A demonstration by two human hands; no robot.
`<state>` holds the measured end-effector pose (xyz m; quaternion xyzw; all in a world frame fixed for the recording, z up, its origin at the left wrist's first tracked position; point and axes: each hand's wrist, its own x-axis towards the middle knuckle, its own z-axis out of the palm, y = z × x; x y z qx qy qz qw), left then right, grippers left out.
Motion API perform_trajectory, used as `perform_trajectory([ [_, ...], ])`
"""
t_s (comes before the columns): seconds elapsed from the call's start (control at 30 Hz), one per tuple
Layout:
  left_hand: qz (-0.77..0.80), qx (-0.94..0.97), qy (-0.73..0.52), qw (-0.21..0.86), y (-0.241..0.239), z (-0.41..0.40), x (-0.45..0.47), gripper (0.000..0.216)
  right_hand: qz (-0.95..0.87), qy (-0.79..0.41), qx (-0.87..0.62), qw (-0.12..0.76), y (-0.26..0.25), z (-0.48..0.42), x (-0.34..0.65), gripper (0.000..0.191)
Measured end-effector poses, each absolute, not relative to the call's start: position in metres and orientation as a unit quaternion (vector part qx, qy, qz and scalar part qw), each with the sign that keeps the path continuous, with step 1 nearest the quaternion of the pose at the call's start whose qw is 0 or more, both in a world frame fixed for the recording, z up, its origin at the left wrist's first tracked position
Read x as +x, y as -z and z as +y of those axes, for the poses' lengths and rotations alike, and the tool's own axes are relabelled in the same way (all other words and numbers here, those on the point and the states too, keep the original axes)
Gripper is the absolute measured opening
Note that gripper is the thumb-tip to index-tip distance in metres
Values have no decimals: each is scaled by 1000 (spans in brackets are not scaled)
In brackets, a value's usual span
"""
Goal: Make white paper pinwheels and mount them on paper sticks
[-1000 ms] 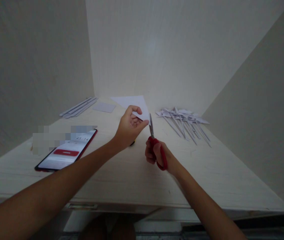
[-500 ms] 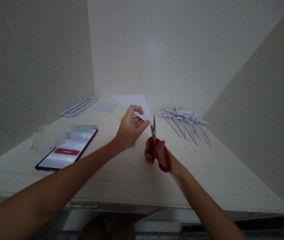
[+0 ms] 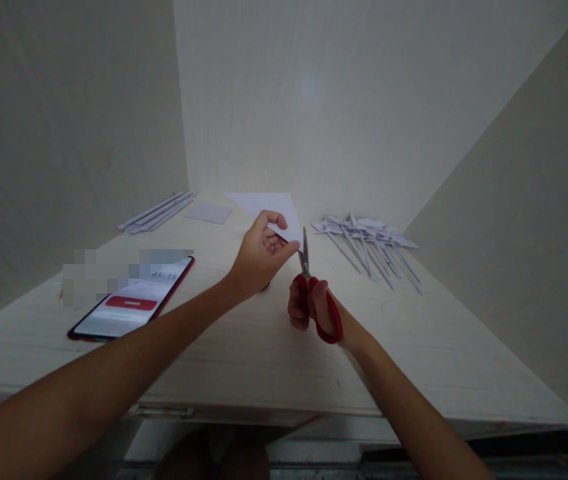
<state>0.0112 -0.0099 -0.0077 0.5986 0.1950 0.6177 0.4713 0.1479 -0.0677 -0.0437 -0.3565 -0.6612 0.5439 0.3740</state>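
Between thumb and fingers, my left hand (image 3: 263,257) pinches the near corner of a white sheet of paper (image 3: 277,210), held above the table. My right hand (image 3: 309,307) grips red-handled scissors (image 3: 305,263), fingers through the loops and tips pointing away from me. The blades stand slightly apart, right beside the paper's corner at my left thumb. Whether they touch the paper I cannot tell. Part of the sheet is hidden behind my left hand.
On the white table (image 3: 244,360), several rolled paper sticks (image 3: 157,213) and a small paper square (image 3: 209,213) lie at the back left. A phone (image 3: 134,303) with a lit screen sits left. Several paper pieces on sticks (image 3: 369,240) are heaped at the right. Walls enclose three sides.
The scissors have shifted very slightly left, closer to the paper's corner. My left hand keeps its pinch on the sheet.
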Motion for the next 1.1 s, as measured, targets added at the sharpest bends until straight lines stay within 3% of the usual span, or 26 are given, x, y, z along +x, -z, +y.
perform_trajectory([
  [1.1, 197, 599, -612, 477, 9, -10, 11, 32, -644, -547, -372, 384, 49, -65, 149, 64],
])
